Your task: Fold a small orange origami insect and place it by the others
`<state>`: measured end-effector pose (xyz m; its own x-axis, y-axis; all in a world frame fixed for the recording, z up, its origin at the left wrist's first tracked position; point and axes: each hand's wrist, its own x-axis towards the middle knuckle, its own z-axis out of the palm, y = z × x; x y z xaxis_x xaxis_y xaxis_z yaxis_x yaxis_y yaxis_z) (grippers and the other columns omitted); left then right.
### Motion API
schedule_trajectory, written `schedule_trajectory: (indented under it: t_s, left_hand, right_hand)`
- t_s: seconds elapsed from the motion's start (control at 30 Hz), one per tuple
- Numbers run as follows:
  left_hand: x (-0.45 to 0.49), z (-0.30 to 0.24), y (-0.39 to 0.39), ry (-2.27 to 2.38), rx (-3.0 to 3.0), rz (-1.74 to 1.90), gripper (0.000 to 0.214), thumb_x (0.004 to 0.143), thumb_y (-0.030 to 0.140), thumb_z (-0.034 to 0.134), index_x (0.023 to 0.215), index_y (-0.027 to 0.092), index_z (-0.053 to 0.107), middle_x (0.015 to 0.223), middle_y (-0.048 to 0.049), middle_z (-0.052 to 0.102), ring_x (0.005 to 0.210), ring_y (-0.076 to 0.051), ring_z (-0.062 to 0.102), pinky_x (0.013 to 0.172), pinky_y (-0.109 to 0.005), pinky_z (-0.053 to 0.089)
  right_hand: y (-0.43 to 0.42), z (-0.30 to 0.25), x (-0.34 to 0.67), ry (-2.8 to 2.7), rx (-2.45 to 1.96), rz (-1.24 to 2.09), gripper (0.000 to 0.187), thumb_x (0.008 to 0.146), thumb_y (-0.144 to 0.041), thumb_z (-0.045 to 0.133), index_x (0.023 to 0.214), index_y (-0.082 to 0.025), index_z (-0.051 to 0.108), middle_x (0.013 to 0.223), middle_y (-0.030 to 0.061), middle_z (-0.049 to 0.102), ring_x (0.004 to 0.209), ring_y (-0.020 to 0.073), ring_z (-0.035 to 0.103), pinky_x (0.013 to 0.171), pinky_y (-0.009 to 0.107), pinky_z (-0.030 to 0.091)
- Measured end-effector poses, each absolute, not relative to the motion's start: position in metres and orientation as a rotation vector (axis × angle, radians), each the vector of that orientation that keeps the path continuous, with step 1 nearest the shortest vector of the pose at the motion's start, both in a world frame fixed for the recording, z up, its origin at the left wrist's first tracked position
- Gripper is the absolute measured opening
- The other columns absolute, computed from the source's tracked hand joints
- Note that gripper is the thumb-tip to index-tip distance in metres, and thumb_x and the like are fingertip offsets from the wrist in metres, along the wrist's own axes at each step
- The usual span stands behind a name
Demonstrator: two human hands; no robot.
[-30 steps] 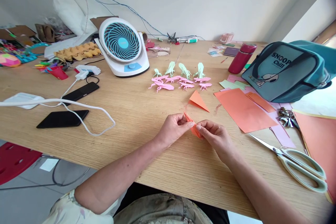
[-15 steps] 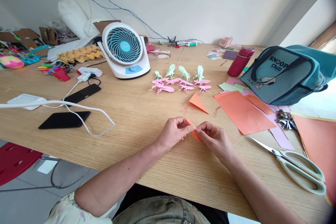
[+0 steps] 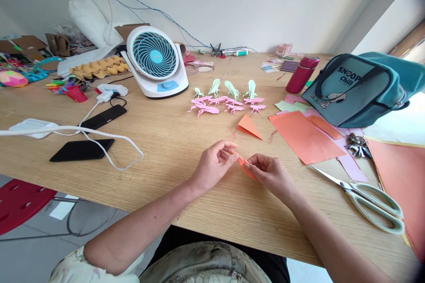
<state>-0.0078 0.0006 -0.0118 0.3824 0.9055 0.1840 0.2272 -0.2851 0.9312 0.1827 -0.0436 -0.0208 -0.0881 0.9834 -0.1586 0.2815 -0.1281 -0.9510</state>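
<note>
A narrow strip of folded orange paper [image 3: 245, 167] is between my hands, just above the table. My right hand [image 3: 270, 174] pinches its lower right part between thumb and fingers. At its upper left end is my left hand [image 3: 212, 163], the thumb against the paper and the fingers curled around behind. Beyond my hands a folded orange paper triangle [image 3: 249, 127] rests on the wooden table. Farther back are several pink folded paper insects [image 3: 207, 109] and several pale green ones [image 3: 232, 89].
Scissors [image 3: 361, 199], orange sheets [image 3: 307, 137] and keys [image 3: 357, 143] lie to the right, with a teal bag [image 3: 355, 88] and red flask [image 3: 302, 75] behind. A fan [image 3: 156, 59] stands at the back. On the left are phones [image 3: 81, 150] and a white cable [image 3: 129, 141].
My left hand has loosened and its fingers have lifted, showing more of the folded paper. My right thumb stays on the paper. The whole view has shifted slightly.
</note>
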Motion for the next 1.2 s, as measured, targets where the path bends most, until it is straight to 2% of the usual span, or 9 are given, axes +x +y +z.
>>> schedule_trajectory:
  t_s: [0.1,0.13,0.2,0.3,0.43,0.6,0.7,0.9,1.2]
  left_hand:
    - [-0.022,-0.003,-0.009,0.915,2.267,1.119,0.011,0.09,0.022,0.063,0.099,0.02,0.068,0.101,-0.0053,0.066,0.094,-0.016,0.061,0.078,-0.029,0.052]
    - [-0.025,-0.001,-0.012,0.839,2.4,1.068,0.012,0.09,0.02,0.064,0.1,0.021,0.068,0.107,-0.0053,0.067,0.101,-0.018,0.06,0.091,-0.034,0.05]
    - [-0.026,0.003,-0.016,0.739,2.501,0.955,0.013,0.088,0.02,0.067,0.101,0.019,0.066,0.114,-0.0065,0.068,0.11,-0.02,0.059,0.099,-0.037,0.045]
    - [-0.021,0.005,-0.017,0.722,2.482,0.766,0.006,0.087,0.019,0.068,0.09,0.018,0.063,0.095,-0.0017,0.07,0.095,-0.017,0.063,0.097,-0.036,0.043]
    - [-0.015,0.004,-0.019,0.774,2.376,0.544,0.011,0.083,0.011,0.069,0.079,0.017,0.061,0.078,0.0032,0.065,0.076,-0.013,0.06,0.08,-0.027,0.044]
    - [-0.014,-0.007,-0.022,0.77,2.399,0.416,0.013,0.082,0.004,0.065,0.081,0.017,0.062,0.079,0.0024,0.065,0.079,-0.014,0.06,0.08,-0.027,0.043]
    - [-0.015,-0.013,-0.022,0.757,2.505,0.424,0.007,0.085,0.01,0.066,0.084,0.017,0.065,0.087,-0.0008,0.066,0.087,-0.016,0.059,0.085,-0.03,0.043]
    - [-0.019,-0.021,-0.028,0.593,2.806,0.55,0.015,0.095,0.014,0.054,0.088,0.017,0.067,0.088,-0.0027,0.067,0.085,-0.016,0.058,0.088,-0.032,0.046]
    - [-0.028,-0.02,-0.039,0.435,3.107,0.698,0.02,0.096,0.009,0.049,0.102,0.012,0.069,0.099,-0.0074,0.074,0.094,-0.017,0.067,0.1,-0.037,0.053]
  right_hand:
    - [-0.049,-0.016,0.184,-1.531,-1.542,1.273,0.034,0.086,-0.05,0.06,0.075,-0.017,0.061,0.062,-0.0026,0.051,0.053,0.0096,0.036,0.048,0.024,0.023]
    - [-0.05,-0.014,0.184,-1.561,-1.541,1.285,0.033,0.086,-0.049,0.06,0.075,-0.017,0.061,0.062,-0.0026,0.051,0.053,0.0096,0.036,0.048,0.024,0.023]
    - [-0.053,-0.011,0.182,-1.609,-1.535,1.307,0.031,0.085,-0.046,0.061,0.073,-0.017,0.061,0.06,-0.003,0.05,0.053,0.0093,0.035,0.048,0.024,0.023]
    - [-0.056,-0.008,0.177,-1.685,-1.538,1.302,0.026,0.084,-0.039,0.06,0.069,-0.017,0.06,0.058,-0.0041,0.047,0.053,0.0091,0.034,0.048,0.024,0.023]
    - [-0.063,-0.006,0.172,-1.835,-1.601,1.215,0.021,0.085,-0.032,0.056,0.068,-0.019,0.059,0.057,-0.005,0.047,0.054,0.0096,0.036,0.049,0.024,0.026]
    - [-0.078,-0.008,0.18,-1.991,-1.669,0.84,0.007,0.085,-0.019,0.057,0.082,-0.02,0.063,0.076,-0.0007,0.061,0.064,0.0128,0.053,0.057,0.025,0.038]
    - [-0.096,-0.013,0.191,-1.934,-1.666,0.675,0.011,0.092,-0.021,0.054,0.097,-0.021,0.064,0.093,0.004,0.064,0.079,0.0165,0.061,0.068,0.029,0.046]
    - [-0.132,-0.026,0.203,-2.099,-1.385,0.352,0.023,0.097,-0.011,0.047,0.11,-0.019,0.064,0.102,0.0099,0.065,0.091,0.0205,0.06,0.079,0.035,0.048]
    - [-0.128,-0.025,0.193,-2.445,-1.174,0.146,0.034,0.096,-0.007,0.042,0.124,-0.005,0.061,0.114,0.0172,0.067,0.092,0.0244,0.059,0.075,0.039,0.05]
